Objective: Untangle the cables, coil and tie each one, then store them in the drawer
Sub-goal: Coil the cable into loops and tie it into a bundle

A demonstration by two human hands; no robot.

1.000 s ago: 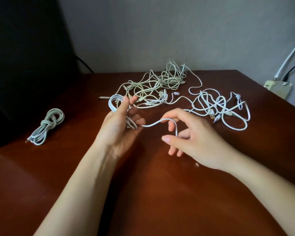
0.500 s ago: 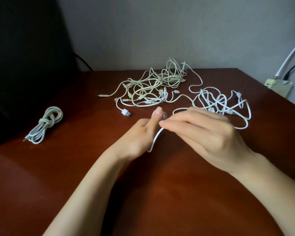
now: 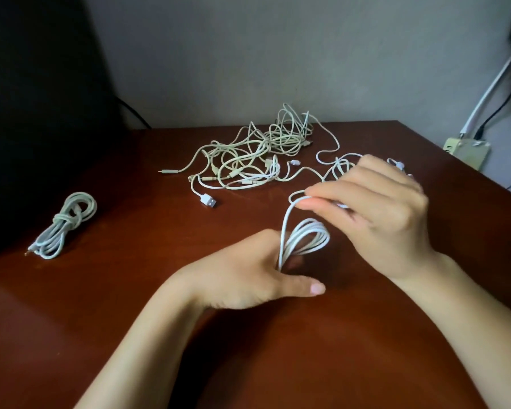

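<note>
- Brown counter: carries all.
- Tangled cables: loose heap, far centre.
- R hand: pinches a strand of the white cable, just above its loops.
- L hand: grips the loops, thumb out.
- Tied coil: far left, well apart.

Dim room, soft focus, dark left edge

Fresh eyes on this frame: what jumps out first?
The two hands at centre: the left hand holds several loops of a white cable, while the right hand pinches its strand just above. Behind them a tangle of pale cables sprawls across the far side of the brown table, and one tied bundle lies apart at the left.
</note>
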